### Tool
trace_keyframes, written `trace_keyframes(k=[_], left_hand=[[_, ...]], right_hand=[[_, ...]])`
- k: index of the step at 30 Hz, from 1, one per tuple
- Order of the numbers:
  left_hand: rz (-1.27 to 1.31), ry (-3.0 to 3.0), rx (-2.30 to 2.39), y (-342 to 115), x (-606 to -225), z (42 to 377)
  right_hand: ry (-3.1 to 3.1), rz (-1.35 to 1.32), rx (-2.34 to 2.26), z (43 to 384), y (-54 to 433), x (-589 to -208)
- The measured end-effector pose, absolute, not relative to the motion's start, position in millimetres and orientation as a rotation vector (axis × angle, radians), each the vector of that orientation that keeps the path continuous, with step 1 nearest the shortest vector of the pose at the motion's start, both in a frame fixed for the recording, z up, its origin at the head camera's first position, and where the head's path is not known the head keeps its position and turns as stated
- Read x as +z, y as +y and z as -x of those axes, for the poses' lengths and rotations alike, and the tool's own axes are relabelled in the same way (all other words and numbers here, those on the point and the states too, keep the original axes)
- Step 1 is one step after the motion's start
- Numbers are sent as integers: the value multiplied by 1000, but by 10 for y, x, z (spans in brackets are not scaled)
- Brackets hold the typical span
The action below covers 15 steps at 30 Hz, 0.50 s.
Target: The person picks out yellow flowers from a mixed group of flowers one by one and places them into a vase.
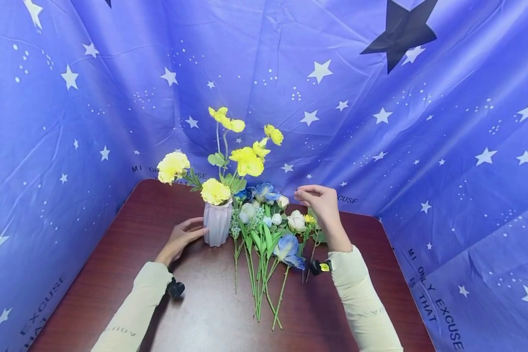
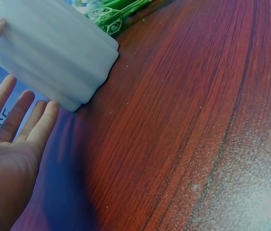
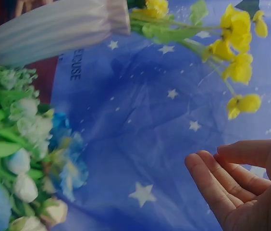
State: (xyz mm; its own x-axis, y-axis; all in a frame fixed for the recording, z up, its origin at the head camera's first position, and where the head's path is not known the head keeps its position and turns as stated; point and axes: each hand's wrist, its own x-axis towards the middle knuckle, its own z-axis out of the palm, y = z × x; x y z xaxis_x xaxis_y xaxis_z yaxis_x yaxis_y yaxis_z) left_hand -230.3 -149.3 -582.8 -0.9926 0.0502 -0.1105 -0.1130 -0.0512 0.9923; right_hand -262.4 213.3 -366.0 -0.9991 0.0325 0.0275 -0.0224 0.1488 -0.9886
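Note:
A pale, ridged vase (image 1: 217, 226) stands upright on the table, with several yellow flowers (image 1: 248, 161) rising from its mouth. My left hand (image 1: 184, 240) is at the vase's left side; in the left wrist view its thumb lies against the wall and the other fingers (image 2: 42, 120) extend by the base. Over the far right of the loose stems, my right hand (image 1: 326, 206) is raised with nothing in it. Its fingers (image 3: 210, 178) are gently bent, with the thumb near the fingertips. Blue flowers (image 1: 287, 248) and white rosebuds (image 1: 297, 221) lie right of the vase.
Green stems (image 1: 259, 278) from the loose bunch point toward the front of the brown wooden table (image 1: 202, 303). A small yellow flower (image 1: 309, 219) lies among the leaves at the right. Blue star-printed cloth (image 1: 264, 58) hangs behind and at both sides.

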Motion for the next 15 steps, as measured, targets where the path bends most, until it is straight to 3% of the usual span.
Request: trace_keyframes(k=[15], left_hand=[[73,2039,2222,-1486,-5826,2302]], right_hand=[[-2417,276,1986,2635,2448,-4022]])
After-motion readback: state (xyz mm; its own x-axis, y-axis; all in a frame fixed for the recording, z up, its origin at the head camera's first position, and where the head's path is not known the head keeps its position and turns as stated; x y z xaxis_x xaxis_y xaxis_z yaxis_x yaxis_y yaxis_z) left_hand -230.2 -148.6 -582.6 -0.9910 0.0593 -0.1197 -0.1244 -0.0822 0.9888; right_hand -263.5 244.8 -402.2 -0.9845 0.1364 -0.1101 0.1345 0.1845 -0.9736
